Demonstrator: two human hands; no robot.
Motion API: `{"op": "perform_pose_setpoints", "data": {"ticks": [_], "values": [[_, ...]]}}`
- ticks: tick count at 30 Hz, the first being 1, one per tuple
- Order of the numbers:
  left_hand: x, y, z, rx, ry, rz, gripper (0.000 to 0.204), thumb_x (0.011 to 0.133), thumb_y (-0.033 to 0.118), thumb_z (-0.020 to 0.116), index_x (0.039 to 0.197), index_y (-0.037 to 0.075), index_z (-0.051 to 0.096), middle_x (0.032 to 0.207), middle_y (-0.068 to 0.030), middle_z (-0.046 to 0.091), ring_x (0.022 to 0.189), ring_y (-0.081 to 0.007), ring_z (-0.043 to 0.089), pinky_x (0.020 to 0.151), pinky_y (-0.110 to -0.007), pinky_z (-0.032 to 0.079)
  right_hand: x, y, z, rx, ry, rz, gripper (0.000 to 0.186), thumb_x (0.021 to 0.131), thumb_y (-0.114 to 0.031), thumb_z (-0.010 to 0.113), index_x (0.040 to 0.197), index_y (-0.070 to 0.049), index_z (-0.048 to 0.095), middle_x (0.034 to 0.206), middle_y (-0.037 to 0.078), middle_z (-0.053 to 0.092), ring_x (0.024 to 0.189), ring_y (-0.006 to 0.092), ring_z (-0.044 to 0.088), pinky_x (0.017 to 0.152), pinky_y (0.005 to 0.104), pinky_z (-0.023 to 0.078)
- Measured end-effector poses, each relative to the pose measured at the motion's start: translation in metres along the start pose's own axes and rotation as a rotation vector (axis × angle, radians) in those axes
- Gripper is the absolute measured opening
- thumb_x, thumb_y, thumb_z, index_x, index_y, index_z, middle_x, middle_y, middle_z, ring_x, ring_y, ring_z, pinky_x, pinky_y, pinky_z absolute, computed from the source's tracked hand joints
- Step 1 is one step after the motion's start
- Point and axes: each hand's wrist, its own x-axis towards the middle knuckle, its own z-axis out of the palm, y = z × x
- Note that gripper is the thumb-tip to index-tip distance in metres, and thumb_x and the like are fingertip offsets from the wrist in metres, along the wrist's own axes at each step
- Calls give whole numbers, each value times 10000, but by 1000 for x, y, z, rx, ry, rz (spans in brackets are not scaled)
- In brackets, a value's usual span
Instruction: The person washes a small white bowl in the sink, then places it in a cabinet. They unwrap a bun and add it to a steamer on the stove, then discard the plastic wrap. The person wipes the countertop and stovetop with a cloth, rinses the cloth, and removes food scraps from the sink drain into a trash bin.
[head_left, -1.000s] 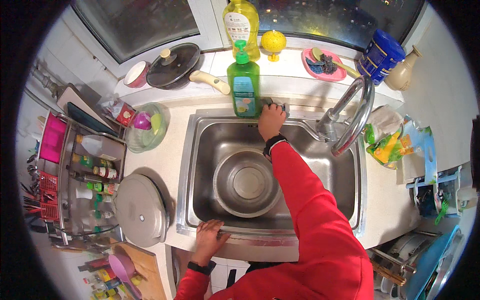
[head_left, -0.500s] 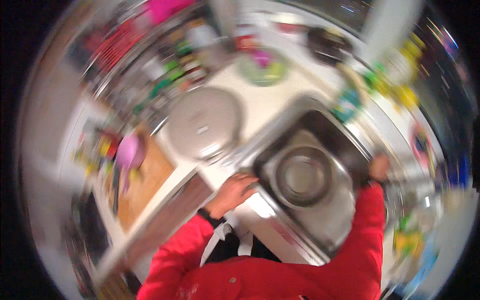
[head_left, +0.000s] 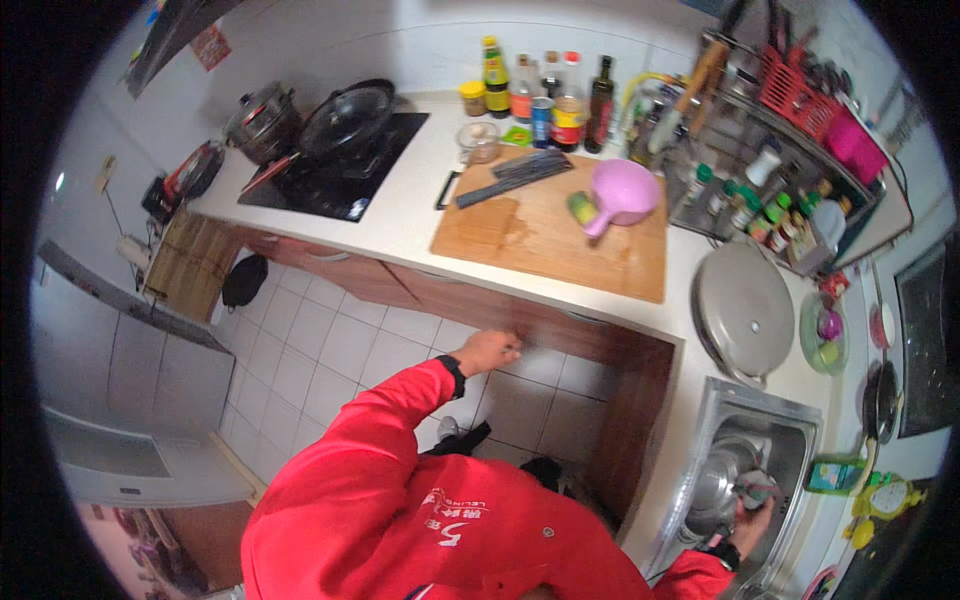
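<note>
Small grey-green item [head_left: 760, 491], up over the metal basin [head_left: 710, 487] in the sink [head_left: 785, 425], too small to call its direction or long axis! It's at the right hand's [head_left: 750, 525] fingertips, fingers curled onto it. Left hand [head_left: 490, 351], half-curled above the tiled floor [head_left: 410, 328], grip unclear. Clear bowl [head_left: 811, 332]: purple and green pieces [head_left: 829, 324] inside.

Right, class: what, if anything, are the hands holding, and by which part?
The right hand holds a small, partly greenish item, too blurred to identify, over the sink; which part is gripped can't be told. The left hand shows nothing held.
</note>
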Motion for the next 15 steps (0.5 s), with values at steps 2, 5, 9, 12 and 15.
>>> {"op": "perform_pose_setpoints", "data": {"ticks": [2, 5, 9, 12, 15], "values": [[-38, -72, -13, -102, -20, -206, 349, 828, 371, 595, 984, 63, 646, 939, -141, 659, 881, -321, 624, 752, -398, 494, -46, 33, 112, -97, -169, 72, 326, 871, -242, 538, 1146, -67, 549, 1048, 88, 633, 867, 233, 634, 696, 364, 552], [-109, -169, -30, -169, -12, -401, 350, 813, 370, 615, 951, 50, 654, 925, -143, 666, 884, -306, 629, 761, -385, 492, -119, 110, 275, -200, -383, 105, 394, 871, -199, 545, 1241, -79, 484, 1160, 85, 573, 967, 211, 597, 780, 378, 533], [-214, -270, -43, -245, 83, -623, 372, 803, 350, 644, 980, 22, 645, 889, -163, 668, 843, -288, 643, 760, -362, 501, -206, 218, 453, -477, -775, -29, 405, 890, -139, 533, 1266, 3, 487, 1176, 77, 566, 1042, 171, 535, 890, 307, 433], [-294, -326, -46, -277, 197, -608, 384, 817, 344, 639, 945, -18, 647, 889, -171, 667, 817, -275, 646, 743, -350, 500, -252, 292, 563, -897, -933, -669, 397, 832, -59, 530, 1224, -4, 499, 1197, 169, 553, 1101, 319, 526, 970, 354, 390], [-364, -362, -32, -385, 372, -739, 382, 822, 349, 644, 883, -28, 639, 813, -175, 668, 763, -239, 643, 682, -354, 489, -275, 360, 646, -984, -1097, -1209, 447, 717, 30, 491, 1156, -39, 543, 1231, 192, 498, 1174, 377, 447, 1029, 446, 344]]}}
